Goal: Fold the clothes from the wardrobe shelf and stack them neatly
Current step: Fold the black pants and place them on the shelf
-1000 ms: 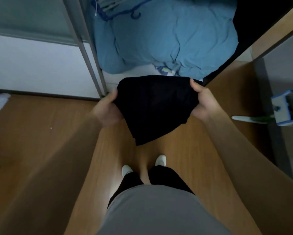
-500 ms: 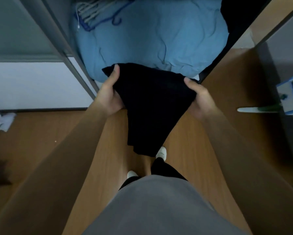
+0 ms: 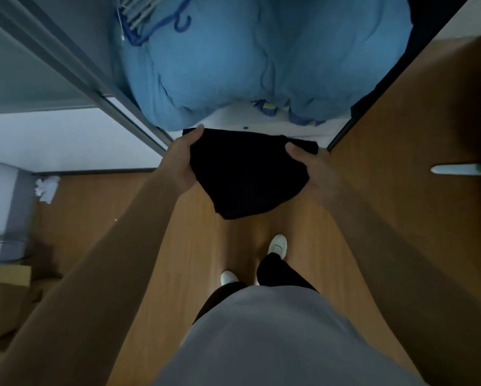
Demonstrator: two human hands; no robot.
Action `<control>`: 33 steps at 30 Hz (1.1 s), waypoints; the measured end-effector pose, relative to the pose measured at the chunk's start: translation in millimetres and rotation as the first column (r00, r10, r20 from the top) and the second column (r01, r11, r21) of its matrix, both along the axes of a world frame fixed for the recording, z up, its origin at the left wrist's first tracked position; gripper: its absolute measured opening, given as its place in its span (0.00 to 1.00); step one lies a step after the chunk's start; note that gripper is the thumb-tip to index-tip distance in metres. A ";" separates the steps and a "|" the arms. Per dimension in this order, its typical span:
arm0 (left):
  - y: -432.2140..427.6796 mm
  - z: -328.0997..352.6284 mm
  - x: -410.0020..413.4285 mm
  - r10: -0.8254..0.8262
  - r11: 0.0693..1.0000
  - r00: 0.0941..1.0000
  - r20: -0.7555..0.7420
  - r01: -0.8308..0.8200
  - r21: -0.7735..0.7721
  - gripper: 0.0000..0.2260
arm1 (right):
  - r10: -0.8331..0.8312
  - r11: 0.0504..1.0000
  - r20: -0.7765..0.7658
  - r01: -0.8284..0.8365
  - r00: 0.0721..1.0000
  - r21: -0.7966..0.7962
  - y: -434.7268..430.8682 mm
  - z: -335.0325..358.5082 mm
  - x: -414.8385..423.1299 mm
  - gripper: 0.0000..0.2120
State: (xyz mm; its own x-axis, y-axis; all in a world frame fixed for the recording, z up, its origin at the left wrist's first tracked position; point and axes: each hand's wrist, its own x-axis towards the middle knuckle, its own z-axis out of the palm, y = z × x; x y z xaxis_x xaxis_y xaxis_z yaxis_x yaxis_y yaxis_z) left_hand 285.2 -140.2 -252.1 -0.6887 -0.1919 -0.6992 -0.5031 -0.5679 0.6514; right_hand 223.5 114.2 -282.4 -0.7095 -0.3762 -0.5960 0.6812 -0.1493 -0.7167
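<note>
Two hands share one black garment (image 3: 247, 174), held above the floor (image 3: 211, 246) right at the front lip of the white wardrobe shelf (image 3: 228, 122); whether the cloth touches that lip I cannot tell; the left hand (image 3: 182, 160) pinches the upper left corner, thumb on top, fingers hidden beneath; the right hand (image 3: 317, 171) grips the right edge the same way, thumb over and fingers under; between them the top edge runs fairly straight and the rest sags to a blunt point; I judge the step to be a fold made in the air, the piece already narrowed but not yet laid down; how many layers it has I cannot say, since the black shows no creases in this dim light; the next move calls for bringing the hanging end up to the top edge, or setting the piece flat on the bare strip of shelf, with both grips level so the edges match; as to containers, from the left: a cardboard box (image 3: 12, 275) stands on the floor at the far left, contents out of sight; past the grey sliding-door frame (image 3: 75, 68), the compartment over the shelf is filled almost side to side by a bulky blue bedding bundle (image 3: 247, 57), with blue and grey hangers (image 3: 139, 20) lying on its upper left and a scrap of patterned fabric (image 3: 270, 107) peeping from under its front
</note>
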 end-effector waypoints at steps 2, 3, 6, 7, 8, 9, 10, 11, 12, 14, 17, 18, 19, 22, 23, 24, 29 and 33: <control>-2.1 -6.3 -2.9 -0.015 0.994 1.000 0.025 0.017 -0.107 0.14 | -0.002 0.999 0.005 0.002 1.000 0.032 -2.0 -3.2 -8.7 0.07; -2.9 -8.7 -4.1 -0.002 0.977 0.999 0.040 0.011 -0.213 0.13 | 0.003 0.999 0.019 -0.004 1.000 0.047 -4.2 -3.1 -14.7 0.08; -5.7 -9.1 -11.0 0.055 0.936 0.998 0.029 -0.041 -0.350 0.16 | 0.024 0.996 0.086 -0.032 0.996 0.084 -16.1 4.4 -33.5 0.11; -9.4 -7.6 -12.9 0.059 0.957 0.998 -0.006 -0.058 -0.285 0.19 | 0.014 0.997 0.119 -0.023 0.993 0.070 -20.1 7.8 -39.5 0.12; -14.3 -5.8 -14.0 0.047 0.980 0.997 -0.058 -0.057 -0.193 0.23 | -0.003 0.999 0.161 -0.004 0.987 0.040 -23.9 11.9 -44.8 0.13; -18.7 -2.8 -14.2 0.009 0.992 0.994 -0.111 -0.022 -0.122 0.26 | -0.018 1.000 0.212 0.017 0.977 0.007 -27.3 16.7 -50.0 0.14; -21.8 0.2 -14.3 -0.060 0.995 0.985 -0.162 0.047 -0.085 0.26 | -0.024 0.999 0.262 0.030 0.965 -0.020 -30.6 22.3 -54.5 0.14; -22.7 3.6 -14.3 -0.127 0.990 0.972 -0.200 0.112 -0.088 0.25 | -0.018 0.999 0.302 0.031 0.953 -0.037 -33.3 28.4 -59.2 0.14; -22.8 5.5 -14.9 -0.174 0.982 0.961 -0.217 0.153 -0.108 0.23 | -0.003 0.999 0.323 0.020 0.946 -0.048 -35.6 34.6 -63.2 0.13; -22.0 11.6 -19.9 -0.168 0.977 0.961 -0.219 0.132 -0.167 0.18 | 0.011 0.996 0.313 0.016 0.950 -0.084 -37.7 47.3 -70.5 0.10; -24.5 25.5 -35.1 -0.037 0.981 0.976 -0.213 -0.005 -0.195 0.14 | -0.012 0.974 0.148 0.045 0.989 -0.223 -32.1 66.2 -74.2 0.11; -26.4 30.8 -40.2 -0.018 0.989 0.975 -0.220 -0.015 -0.147 0.16 | -0.023 0.968 0.068 0.039 0.997 -0.248 -30.6 72.4 -71.8 0.11; -28.9 36.0 -43.7 -0.022 0.996 0.972 -0.235 0.001 -0.087 0.18 | -0.024 0.971 -0.006 0.022 1.000 -0.238 -30.5 78.2 -67.6 0.11; -34.7 50.0 -50.6 -0.143 0.990 0.946 -0.291 0.137 -0.039 0.21 | -0.033 0.997 -0.189 0.019 0.981 -0.075 -38.4 89.8 -53.5 0.14; -36.7 53.7 -51.2 -0.204 0.979 0.931 -0.304 0.188 -0.081 0.20 | -0.051 0.999 -0.233 0.049 0.971 -0.014 -41.6 93.5 -51.0 0.14; -40.2 57.3 -51.0 -0.263 0.964 0.913 -0.314 0.232 -0.131 0.18 | -0.063 0.997 -0.262 0.075 0.963 0.034 -45.3 97.0 -49.0 0.13; -65.2 73.9 -50.3 -0.255 0.944 0.921 -0.293 0.172 -0.283 0.12 | -0.074 0.993 -0.255 0.095 0.964 0.072 -63.2 119.5 -48.1 0.12; -72.4 86.1 -60.7 -0.213 0.892 0.939 -0.269 0.075 -0.445 0.12 | -0.020 0.972 -0.297 0.089 0.955 0.219 -79.3 133.8 -52.6 0.14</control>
